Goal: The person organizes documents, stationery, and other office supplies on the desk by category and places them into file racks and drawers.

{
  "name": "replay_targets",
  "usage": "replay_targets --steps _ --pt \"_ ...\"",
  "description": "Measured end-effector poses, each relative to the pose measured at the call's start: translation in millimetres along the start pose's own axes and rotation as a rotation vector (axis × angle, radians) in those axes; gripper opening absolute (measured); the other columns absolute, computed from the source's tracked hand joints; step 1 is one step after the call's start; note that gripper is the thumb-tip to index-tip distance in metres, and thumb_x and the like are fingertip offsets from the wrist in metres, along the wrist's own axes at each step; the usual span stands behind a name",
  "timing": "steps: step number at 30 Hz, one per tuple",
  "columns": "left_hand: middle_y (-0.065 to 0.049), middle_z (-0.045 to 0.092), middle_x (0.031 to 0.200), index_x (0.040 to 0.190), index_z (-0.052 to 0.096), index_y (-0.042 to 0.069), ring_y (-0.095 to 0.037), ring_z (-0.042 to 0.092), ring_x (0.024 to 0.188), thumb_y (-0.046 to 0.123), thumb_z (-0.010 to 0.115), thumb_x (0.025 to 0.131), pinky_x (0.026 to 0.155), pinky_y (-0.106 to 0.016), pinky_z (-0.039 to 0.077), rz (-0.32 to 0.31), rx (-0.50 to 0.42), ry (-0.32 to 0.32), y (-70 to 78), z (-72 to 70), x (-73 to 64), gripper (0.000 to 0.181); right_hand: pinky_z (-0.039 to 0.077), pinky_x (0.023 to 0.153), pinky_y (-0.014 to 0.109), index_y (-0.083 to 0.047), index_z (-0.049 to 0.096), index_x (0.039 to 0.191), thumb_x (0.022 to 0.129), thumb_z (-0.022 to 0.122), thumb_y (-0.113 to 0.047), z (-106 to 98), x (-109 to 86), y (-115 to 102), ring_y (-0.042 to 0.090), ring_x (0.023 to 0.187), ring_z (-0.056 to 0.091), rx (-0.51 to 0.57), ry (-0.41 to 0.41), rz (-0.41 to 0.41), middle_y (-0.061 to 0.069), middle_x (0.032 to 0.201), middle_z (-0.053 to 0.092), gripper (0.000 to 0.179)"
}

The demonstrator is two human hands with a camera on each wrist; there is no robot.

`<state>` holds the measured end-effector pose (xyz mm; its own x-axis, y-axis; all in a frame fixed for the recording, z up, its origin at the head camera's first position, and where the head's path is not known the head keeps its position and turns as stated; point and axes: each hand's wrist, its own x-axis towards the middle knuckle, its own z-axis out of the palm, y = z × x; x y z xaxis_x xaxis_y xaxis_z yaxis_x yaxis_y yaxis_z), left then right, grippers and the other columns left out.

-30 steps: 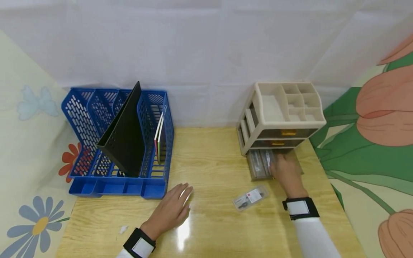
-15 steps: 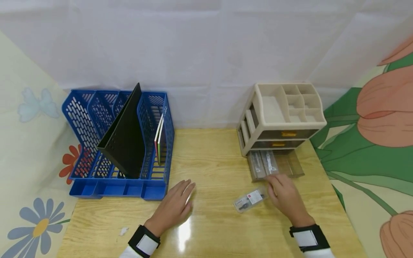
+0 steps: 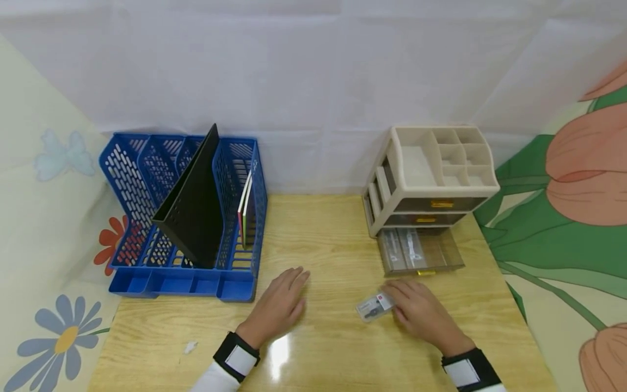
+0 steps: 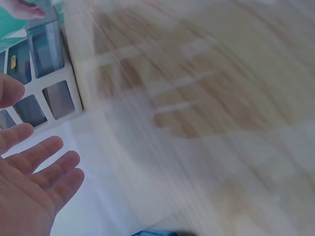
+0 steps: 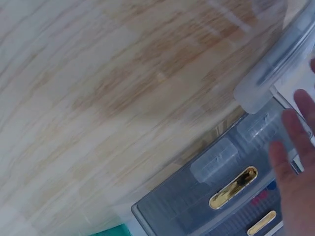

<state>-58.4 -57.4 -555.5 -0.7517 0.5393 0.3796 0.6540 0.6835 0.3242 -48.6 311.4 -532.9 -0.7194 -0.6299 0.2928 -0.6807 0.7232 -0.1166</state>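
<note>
A small clear plastic case [image 3: 373, 307] with a white label and a dark item inside lies on the table. My right hand [image 3: 420, 310] is at its right end, covering that part. In the right wrist view, the fingers [image 5: 291, 129] extend beside the case [image 5: 268, 73]; contact is hard to judge. My left hand [image 3: 276, 305] rests on the table, fingers relaxed and holding nothing. Beyond the right hand, the lowest drawer [image 3: 443, 253] of a cream organizer [image 3: 416, 163] is pulled out, with clear packs [image 3: 403, 247] in its left half.
A blue file rack [image 3: 181, 283] stands at the left, holding a black folder [image 3: 193, 218] and thin booklets [image 3: 245, 212]. Two upper drawers [image 3: 441, 204] of the organizer are closed. A white scrap [image 3: 190, 347] lies on the table [image 3: 318, 239] near the front left.
My right hand has come out of the drawer, back past its front edge and left onto the case's right end. The left hand has shifted slightly right. The case has hardly moved.
</note>
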Motion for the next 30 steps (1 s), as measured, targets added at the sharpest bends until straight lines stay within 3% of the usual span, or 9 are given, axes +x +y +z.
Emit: replay_targets --steps 5,11,17,24,30 --pt "-0.020 0.056 0.136 0.138 0.049 0.002 -0.035 0.051 0.124 0.018 0.065 0.086 0.104 -0.050 0.045 -0.007 -0.023 -0.008 5.8 4.5 8.6 0.057 0.048 0.089 0.055 -0.007 0.066 0.120 0.071 0.074 -0.008 4 0.4 2 0.034 0.107 0.058 -0.017 -0.077 0.020 0.014 0.117 0.067 0.050" --pt "-0.022 0.057 0.134 0.137 0.050 0.002 -0.036 0.053 0.123 0.018 0.065 0.085 0.102 -0.050 0.047 -0.012 -0.047 0.004 13.3 11.4 16.0 0.056 0.049 0.088 0.053 -0.006 0.066 0.118 0.067 0.079 -0.003 11 -1.3 2 0.034 0.104 0.058 0.005 -0.084 0.035 0.014 0.112 0.066 0.052" --pt "-0.022 0.056 0.135 0.138 0.049 0.002 -0.036 0.053 0.122 0.022 0.065 0.086 0.101 -0.050 0.048 0.011 -0.047 -0.005 23.8 14.9 19.9 0.057 0.054 0.084 0.050 -0.011 0.064 0.125 0.075 0.079 -0.011 13 0.0 -8 0.030 0.106 0.057 0.082 -0.080 0.101 0.013 0.115 0.062 0.053" --pt "-0.021 0.053 0.139 0.141 0.046 0.004 -0.036 0.051 0.126 0.034 0.061 0.091 0.103 -0.050 0.046 0.031 -0.039 -0.040 33.6 15.8 26.6 0.061 0.055 0.082 0.049 -0.013 0.064 0.126 0.079 0.077 -0.019 6 7.1 -21 0.026 0.107 0.056 0.144 -0.009 0.134 0.012 0.119 0.062 0.049" --pt "-0.021 0.053 0.138 0.141 0.046 0.003 -0.035 0.050 0.126 0.034 0.061 0.091 0.104 -0.049 0.045 0.045 -0.018 -0.008 32.3 8.9 32.9 0.060 0.055 0.076 0.047 -0.013 0.066 0.123 0.075 0.079 -0.020 -14 15.6 -22 0.025 0.104 0.056 0.137 0.117 0.131 0.013 0.117 0.063 0.050"
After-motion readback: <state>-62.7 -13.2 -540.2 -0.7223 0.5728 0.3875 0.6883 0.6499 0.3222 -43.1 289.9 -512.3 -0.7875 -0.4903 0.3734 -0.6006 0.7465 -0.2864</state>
